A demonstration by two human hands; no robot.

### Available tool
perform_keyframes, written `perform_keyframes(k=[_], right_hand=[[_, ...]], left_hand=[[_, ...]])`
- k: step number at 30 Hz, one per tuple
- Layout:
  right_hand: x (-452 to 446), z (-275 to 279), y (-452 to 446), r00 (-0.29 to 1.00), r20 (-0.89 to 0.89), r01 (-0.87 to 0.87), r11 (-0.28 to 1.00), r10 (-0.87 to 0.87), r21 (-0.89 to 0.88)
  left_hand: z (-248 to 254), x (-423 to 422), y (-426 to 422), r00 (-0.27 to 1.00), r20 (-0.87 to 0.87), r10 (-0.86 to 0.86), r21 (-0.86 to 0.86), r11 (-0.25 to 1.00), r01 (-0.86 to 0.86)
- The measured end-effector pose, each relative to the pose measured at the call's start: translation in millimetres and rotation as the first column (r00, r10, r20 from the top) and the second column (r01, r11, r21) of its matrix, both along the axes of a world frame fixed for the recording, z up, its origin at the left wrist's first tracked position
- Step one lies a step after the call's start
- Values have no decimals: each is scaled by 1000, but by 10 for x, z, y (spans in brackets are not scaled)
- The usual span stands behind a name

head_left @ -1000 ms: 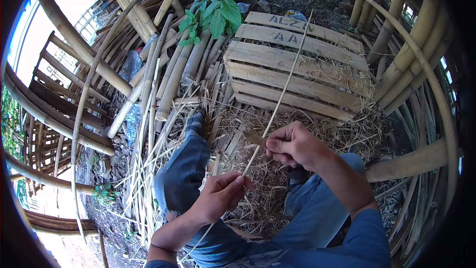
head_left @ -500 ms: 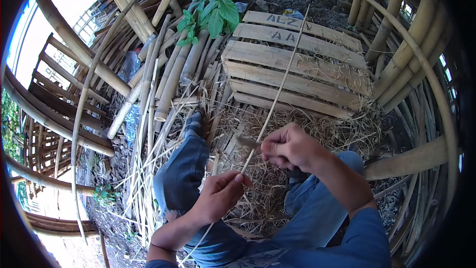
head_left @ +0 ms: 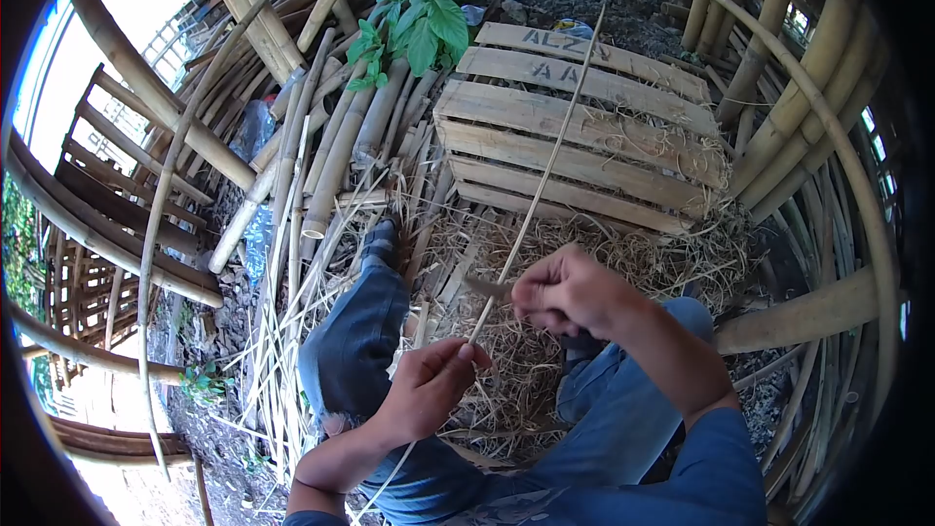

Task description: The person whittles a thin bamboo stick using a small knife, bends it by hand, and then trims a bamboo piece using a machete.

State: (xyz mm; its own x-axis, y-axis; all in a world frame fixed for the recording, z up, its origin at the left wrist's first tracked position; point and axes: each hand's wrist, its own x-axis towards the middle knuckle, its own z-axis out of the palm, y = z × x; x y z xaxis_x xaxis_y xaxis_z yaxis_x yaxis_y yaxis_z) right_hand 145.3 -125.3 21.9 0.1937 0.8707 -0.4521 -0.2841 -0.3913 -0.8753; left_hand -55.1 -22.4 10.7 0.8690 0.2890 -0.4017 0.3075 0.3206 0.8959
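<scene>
A long thin bamboo strip (head_left: 551, 164) runs from the wooden crate down past my lap. My left hand (head_left: 431, 380) pinches it between thumb and fingers near its lower part. Just above, my right hand (head_left: 570, 290) is closed round a knife, whose handle is hidden in the fist. The short dark knife blade (head_left: 487, 286) points left and lies across the strip, seemingly touching it. Below the strip, curly bamboo shavings (head_left: 516, 370) cover the ground between my legs.
A slatted wooden crate (head_left: 575, 127) with shavings on it stands ahead. Thin bamboo strips (head_left: 278, 380) lie in a pile at the left, near thicker bamboo poles (head_left: 336, 170). A leafy green plant (head_left: 424, 24) grows behind them. Bamboo posts (head_left: 808, 88) rise at the right.
The strip's far end has shifted slightly left and down. My left hand has moved very slightly down and left; my right hand with the knife is nearly unmoved.
</scene>
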Motion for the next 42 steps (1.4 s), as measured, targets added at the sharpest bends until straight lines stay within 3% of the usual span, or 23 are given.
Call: perform_keyframes(k=[1, 2, 5, 7, 9, 11, 17, 25, 28, 30, 33, 36, 38, 39, 41, 42], right_hand=[[101, 4, 8, 989, 84, 116, 993, -119, 36], [242, 24, -4, 976, 41, 213, 977, -214, 23], [444, -6, -65, 974, -42, 226, 972, -224, 71], [191, 23, -49, 983, -52, 177, 982, -174, 62], [-54, -28, -18, 995, -33, -92, 996, 91, -5], [-95, -53, -3, 985, -129, -113, 993, 110, -16], [174, -29, -4, 994, -64, 91, 995, -89, 41], [227, 34, -42, 985, 54, 159, 983, -164, 91], [414, 54, -80, 951, 161, 238, 958, -263, 158], [662, 107, -143, 837, 239, 454, 869, -492, 197], [823, 82, -230, 852, 151, 472, 860, -502, 196], [419, 55, -124, 943, 105, 307, 948, -315, 85], [105, 33, -55, 997, 39, 68, 996, -70, 49], [5, -13, -40, 998, 30, 61, 997, -62, 52], [-120, -77, -23, 981, -108, -160, 987, 158, -7], [-84, -35, -30, 975, -139, -171, 985, 171, 13]], left_hand=[[-9, -21, 2, 1000, 1, 1, -26, 1000, -1], [-14, -38, 7, 1000, 2, 2, -50, 999, -2], [-4, -46, -5, 998, -47, -31, -56, 998, 28], [-10, -14, 4, 999, -25, -25, -39, 999, 24], [-6, -16, 15, 1000, -24, -16, -15, 1000, 16], [-3, -22, 3, 1000, -24, -9, 29, 1000, 10], [-17, -31, 27, 1000, -10, 9, 28, 1000, -8], [23, -13, 19, 1000, -2, 4, 0, 1000, -4], [23, -44, 15, 1000, -5, -28, -42, 999, 27], [22, -87, -5, 998, -9, -63, -66, 996, 62], [15, -82, -15, 996, -1, -91, -136, 987, 90], [35, -40, 18, 998, -31, -63, -128, 990, 58], [35, -21, 56, 998, -27, -58, -219, 974, 51], [31, -17, 73, 998, -16, -58, -309, 950, 50], [37, -23, 80, 998, -21, -51, -304, 952, 42], [43, -28, 85, 998, -3, -61, -301, 952, 57]])
